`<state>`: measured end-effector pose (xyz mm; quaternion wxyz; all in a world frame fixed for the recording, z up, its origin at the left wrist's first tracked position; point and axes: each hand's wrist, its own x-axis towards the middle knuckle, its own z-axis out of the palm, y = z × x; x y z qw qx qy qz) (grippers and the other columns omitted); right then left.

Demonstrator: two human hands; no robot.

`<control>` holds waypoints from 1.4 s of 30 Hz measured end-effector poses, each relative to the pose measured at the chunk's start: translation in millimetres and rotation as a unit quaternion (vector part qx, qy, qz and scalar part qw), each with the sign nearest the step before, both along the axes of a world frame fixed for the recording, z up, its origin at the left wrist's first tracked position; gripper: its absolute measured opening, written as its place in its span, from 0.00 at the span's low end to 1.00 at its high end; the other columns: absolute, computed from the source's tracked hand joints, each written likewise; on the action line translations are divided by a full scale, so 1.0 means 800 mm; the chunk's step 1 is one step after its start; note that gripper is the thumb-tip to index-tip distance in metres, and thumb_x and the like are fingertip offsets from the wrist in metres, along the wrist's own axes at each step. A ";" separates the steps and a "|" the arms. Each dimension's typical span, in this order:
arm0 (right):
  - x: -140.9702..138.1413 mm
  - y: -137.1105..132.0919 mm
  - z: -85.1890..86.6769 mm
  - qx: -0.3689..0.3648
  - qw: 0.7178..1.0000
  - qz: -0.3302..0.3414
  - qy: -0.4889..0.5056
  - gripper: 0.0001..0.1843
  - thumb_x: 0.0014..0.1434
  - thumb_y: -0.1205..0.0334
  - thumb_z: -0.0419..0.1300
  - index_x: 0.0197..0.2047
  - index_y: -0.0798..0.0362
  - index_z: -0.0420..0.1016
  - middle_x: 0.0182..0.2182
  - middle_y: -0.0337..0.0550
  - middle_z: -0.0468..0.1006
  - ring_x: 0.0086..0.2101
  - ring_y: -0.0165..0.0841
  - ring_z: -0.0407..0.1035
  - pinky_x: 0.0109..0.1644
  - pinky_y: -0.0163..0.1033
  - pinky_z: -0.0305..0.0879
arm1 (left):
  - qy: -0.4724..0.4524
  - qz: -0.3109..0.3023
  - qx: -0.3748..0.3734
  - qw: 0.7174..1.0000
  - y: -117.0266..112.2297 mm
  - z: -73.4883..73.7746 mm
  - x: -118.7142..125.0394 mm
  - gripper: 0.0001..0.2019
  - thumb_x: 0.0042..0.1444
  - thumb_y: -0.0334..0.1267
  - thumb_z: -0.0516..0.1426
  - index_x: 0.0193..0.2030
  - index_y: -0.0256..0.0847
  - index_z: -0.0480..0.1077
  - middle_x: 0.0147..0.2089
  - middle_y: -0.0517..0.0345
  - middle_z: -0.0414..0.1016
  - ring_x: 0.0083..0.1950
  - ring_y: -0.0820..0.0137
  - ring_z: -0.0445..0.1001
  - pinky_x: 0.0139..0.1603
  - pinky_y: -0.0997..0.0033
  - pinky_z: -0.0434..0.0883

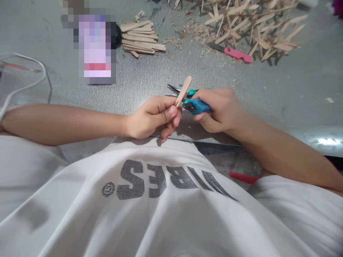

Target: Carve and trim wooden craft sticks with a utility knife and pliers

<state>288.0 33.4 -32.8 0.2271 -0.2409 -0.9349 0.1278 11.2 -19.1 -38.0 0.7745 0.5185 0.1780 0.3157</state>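
Pinched between the thumb and fingers of my left hand is a wooden craft stick, its rounded end tilted up and to the right. Close beside it, my right hand is closed around a pair of pliers with blue and teal handles. Two slim, pointed metal jaws spread apart toward the left, behind the stick. The stick's lower end is partly hidden by my left fingers, and whether the pliers touch it I cannot tell.
A heap of craft sticks lies at the back right, near wood shavings and a pink-handled knife. More sticks lie beside a pixelated object. A white cable loops at the left of the grey table.
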 end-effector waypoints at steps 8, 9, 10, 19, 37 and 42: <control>0.000 -0.001 0.000 0.004 1.000 0.016 -0.004 0.33 0.87 0.26 0.46 0.42 0.46 0.65 0.28 0.36 0.69 0.25 0.33 0.58 0.33 0.44 0.53 | 0.042 0.022 0.037 0.998 0.001 0.000 0.000 0.35 0.72 0.76 0.68 0.36 0.44 0.70 0.20 0.65 0.69 0.17 0.74 0.70 0.19 0.75 0.72; 0.000 -0.001 -0.001 0.010 1.000 0.019 -0.002 0.33 0.87 0.27 0.45 0.42 0.46 0.65 0.28 0.36 0.69 0.26 0.34 0.58 0.33 0.44 0.53 | 0.052 0.026 0.041 0.997 0.000 0.001 0.000 0.36 0.71 0.77 0.68 0.36 0.44 0.70 0.20 0.65 0.70 0.17 0.74 0.69 0.19 0.75 0.72; -0.001 -0.002 -0.001 0.016 1.000 0.022 -0.001 0.33 0.88 0.27 0.45 0.42 0.45 0.64 0.28 0.36 0.68 0.26 0.34 0.58 0.33 0.44 0.53 | 0.060 0.031 0.043 0.997 -0.001 0.001 0.000 0.37 0.70 0.78 0.67 0.35 0.44 0.70 0.20 0.65 0.70 0.17 0.74 0.69 0.19 0.75 0.72; -0.007 -0.007 0.002 -0.018 0.999 -0.009 -0.044 0.37 0.84 0.21 0.41 0.39 0.44 0.64 0.29 0.42 0.72 0.27 0.39 0.61 0.36 0.48 0.53 | 0.098 0.048 0.065 0.992 -0.006 0.004 0.000 0.34 0.74 0.73 0.67 0.34 0.45 0.69 0.18 0.65 0.68 0.16 0.75 0.66 0.18 0.76 0.69; -0.008 -0.015 -0.002 0.000 0.993 -0.096 -0.062 0.41 0.80 0.16 0.36 0.38 0.44 0.63 0.28 0.45 0.74 0.28 0.40 0.64 0.33 0.49 0.52 | 0.133 0.137 0.125 0.974 -0.003 0.002 0.013 0.31 0.80 0.68 0.63 0.34 0.46 0.67 0.18 0.68 0.66 0.16 0.76 0.65 0.19 0.74 0.64; -0.013 -0.016 0.009 -0.024 0.992 -0.105 -0.059 0.46 0.76 0.11 0.34 0.39 0.45 0.65 0.28 0.47 0.75 0.26 0.38 0.63 0.33 0.49 0.51 | 0.061 0.115 0.063 0.989 -0.007 0.003 0.015 0.37 0.71 0.80 0.65 0.35 0.45 0.68 0.19 0.67 0.69 0.18 0.73 0.72 0.20 0.74 0.72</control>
